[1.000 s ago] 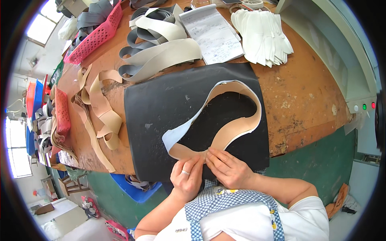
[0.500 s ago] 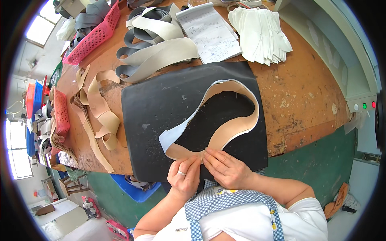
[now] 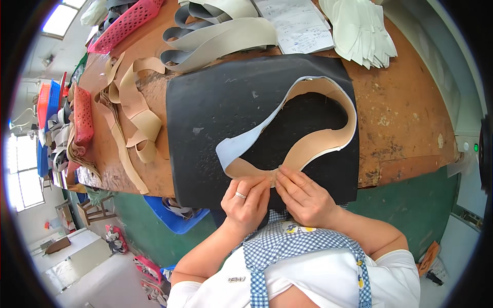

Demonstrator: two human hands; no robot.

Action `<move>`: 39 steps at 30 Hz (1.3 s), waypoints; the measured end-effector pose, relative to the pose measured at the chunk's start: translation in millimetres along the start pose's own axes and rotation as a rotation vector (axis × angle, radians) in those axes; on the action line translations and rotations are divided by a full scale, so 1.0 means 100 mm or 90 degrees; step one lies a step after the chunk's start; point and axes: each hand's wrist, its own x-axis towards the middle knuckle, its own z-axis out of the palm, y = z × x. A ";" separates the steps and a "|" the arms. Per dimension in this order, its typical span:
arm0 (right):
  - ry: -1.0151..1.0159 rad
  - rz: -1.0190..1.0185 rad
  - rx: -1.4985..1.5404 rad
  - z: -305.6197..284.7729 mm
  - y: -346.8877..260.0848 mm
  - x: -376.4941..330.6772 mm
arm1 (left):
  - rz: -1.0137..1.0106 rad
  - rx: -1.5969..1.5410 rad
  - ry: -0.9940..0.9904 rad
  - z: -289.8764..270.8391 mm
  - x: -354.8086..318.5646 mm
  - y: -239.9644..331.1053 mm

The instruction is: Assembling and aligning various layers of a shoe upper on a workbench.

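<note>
A looped strip (image 3: pixel 313 145), tan on its inner face and pale blue-white outside, stands on edge on a black mat (image 3: pixel 205 113). Both hands pinch its near part, side by side at the mat's front. My left hand (image 3: pixel 246 201), with a ring on one finger, is closed on the strip just left of the pinched spot. Against it, my right hand (image 3: pixel 304 197) is closed on the same strip from the right. The fingertips nearly touch, and they hide the bit of strip between them.
Loose tan strips (image 3: pixel 136 110) lie left of the mat. Behind it are grey-white strips (image 3: pixel 226 41), a written notepad (image 3: pixel 300 31) and a stack of white pieces (image 3: pixel 359 36). Pink basket (image 3: pixel 126 25) sits far left; blue bin (image 3: pixel 172 218) is below the table edge.
The whole view has shifted, so the table and mat appear higher and slightly right. Both hands keep their pinch on the strip, and the loop's shape looks much the same.
</note>
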 end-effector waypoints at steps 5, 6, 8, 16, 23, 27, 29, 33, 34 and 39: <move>0.001 0.001 -0.003 0.01 -0.01 0.00 | 0.024 -0.001 -0.001 0.00 -0.02 -0.03; 0.002 -0.001 -0.004 0.01 -0.01 0.00 | 0.031 -0.006 -0.006 -0.01 -0.02 -0.03; 0.005 0.005 -0.003 0.01 -0.01 -0.01 | 0.037 -0.010 -0.007 -0.01 -0.02 -0.03; 0.001 0.049 -0.024 0.02 -0.02 0.02 | 0.070 0.005 -0.035 -0.05 0.01 -0.05; -0.001 0.042 -0.067 0.04 -0.05 0.03 | 0.133 0.019 -0.107 -0.14 0.07 -0.08; 0.007 0.040 -0.081 0.05 -0.06 0.05 | 0.085 0.002 -0.107 -0.12 0.04 -0.09; 0.013 0.042 -0.087 0.05 -0.06 0.05 | 0.052 -0.013 -0.099 -0.12 0.03 -0.05; 0.018 0.039 -0.098 0.06 -0.08 0.06 | 0.041 0.014 -0.090 -0.10 0.04 -0.04; 0.015 0.040 -0.095 0.06 -0.09 0.06 | 0.054 0.044 -0.088 -0.09 0.05 -0.04; -0.007 0.041 -0.101 0.05 -0.08 0.06 | 0.069 0.052 -0.096 -0.08 0.04 -0.05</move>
